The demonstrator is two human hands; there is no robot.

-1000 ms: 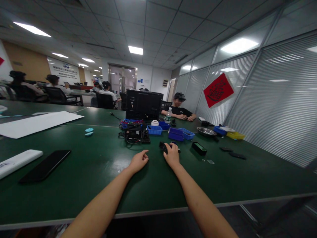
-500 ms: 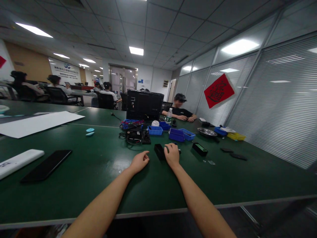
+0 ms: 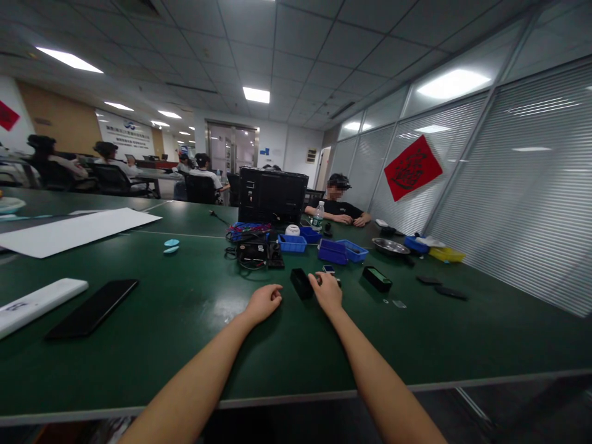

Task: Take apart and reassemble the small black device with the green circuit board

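My left hand rests on the green table with its fingers loosely curled, and nothing shows in it. Just to its right, apart from it, stands an open-topped black box. Over the table at the box's right side is my right hand, its fingers bent downward; whatever lies under them is hidden. A small device with a pale-rimmed screen lies just beyond its fingers. Further right is another black box with a green inside. A small clear piece lies in front of that box.
Behind the hands stand a black power unit with cables, blue bins, a baseball and a black monitor. A metal bowl is at right. A black slab lies left. A person sits across.
My right hand has drawn back slightly from the black box's edge, so more of the box and the small screen device show. My left hand has hardly moved. The view has shifted slightly.
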